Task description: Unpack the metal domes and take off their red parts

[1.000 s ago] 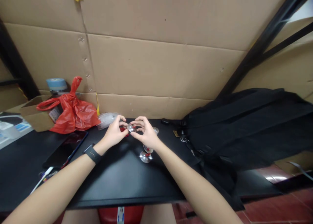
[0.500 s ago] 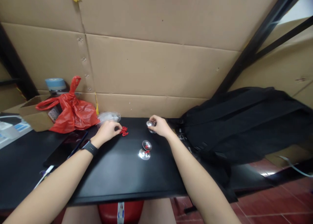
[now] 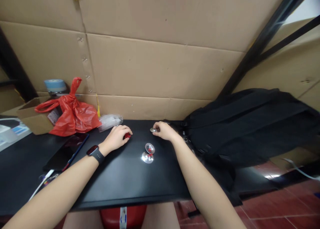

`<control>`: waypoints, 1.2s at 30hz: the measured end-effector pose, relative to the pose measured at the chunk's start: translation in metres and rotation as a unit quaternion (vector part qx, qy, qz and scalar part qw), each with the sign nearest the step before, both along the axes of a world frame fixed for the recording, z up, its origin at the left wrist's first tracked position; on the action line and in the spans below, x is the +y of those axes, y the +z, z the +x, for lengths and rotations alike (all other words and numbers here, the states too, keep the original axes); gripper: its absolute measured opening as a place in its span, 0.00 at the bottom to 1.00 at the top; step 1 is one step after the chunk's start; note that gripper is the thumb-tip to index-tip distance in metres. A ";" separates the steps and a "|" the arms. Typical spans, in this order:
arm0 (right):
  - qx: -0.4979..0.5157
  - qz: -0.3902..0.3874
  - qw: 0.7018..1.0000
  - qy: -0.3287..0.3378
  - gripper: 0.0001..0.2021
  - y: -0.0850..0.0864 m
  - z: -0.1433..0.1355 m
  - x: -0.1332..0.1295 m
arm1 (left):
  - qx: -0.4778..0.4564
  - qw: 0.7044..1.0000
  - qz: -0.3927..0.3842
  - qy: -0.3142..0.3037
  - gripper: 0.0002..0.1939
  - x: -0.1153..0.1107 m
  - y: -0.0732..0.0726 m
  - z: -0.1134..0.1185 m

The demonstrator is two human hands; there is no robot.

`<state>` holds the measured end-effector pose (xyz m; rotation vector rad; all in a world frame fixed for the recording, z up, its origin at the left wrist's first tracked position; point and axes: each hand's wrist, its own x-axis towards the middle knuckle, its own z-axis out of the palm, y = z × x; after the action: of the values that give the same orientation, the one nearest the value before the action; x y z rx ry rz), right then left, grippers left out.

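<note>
My left hand, with a dark watch at the wrist, curls around a small heap of red cord on the black table. The fingers partly cover the cord. My right hand has its fingers closed on a small shiny metal cup, which looks tilted at the fingertips. Nearer to me, between the hands, another shiny metal piece lies on the table. Its second round half leans above it, with a bit of red where the two meet.
A red plastic bag, a cardboard box, a blue-lidded container, a clear plastic packet and a phone with a white cable are at left. A black backpack fills the right. Cardboard stands behind.
My left hand has moved slightly right and now covers more of the red cord. The metal cup in my right hand has tipped to a flatter angle.
</note>
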<state>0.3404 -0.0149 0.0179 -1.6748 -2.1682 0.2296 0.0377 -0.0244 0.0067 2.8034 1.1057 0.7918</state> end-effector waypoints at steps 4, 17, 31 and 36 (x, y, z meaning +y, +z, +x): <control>-0.037 0.003 0.999 0.010 0.13 0.016 -0.004 -0.011 | -0.003 1.000 -0.006 -0.002 0.07 0.001 0.003 -0.002; 0.036 -0.189 0.959 0.208 0.12 0.026 -0.024 -0.024 | -0.034 0.999 -0.006 -0.042 0.08 -0.010 0.015 0.007; 0.460 -0.159 0.847 0.214 0.21 0.010 -0.093 -0.042 | -0.120 0.992 -0.018 -0.037 0.06 -0.026 0.022 0.022; 0.457 -0.093 0.859 0.209 0.21 0.017 -0.086 -0.040 | -0.130 0.991 -0.011 -0.024 0.06 -0.017 0.025 0.015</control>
<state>0.2542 -0.0545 0.0347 -0.8233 -1.7138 1.1301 0.0530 -0.0413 0.0314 2.6020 0.9948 1.0942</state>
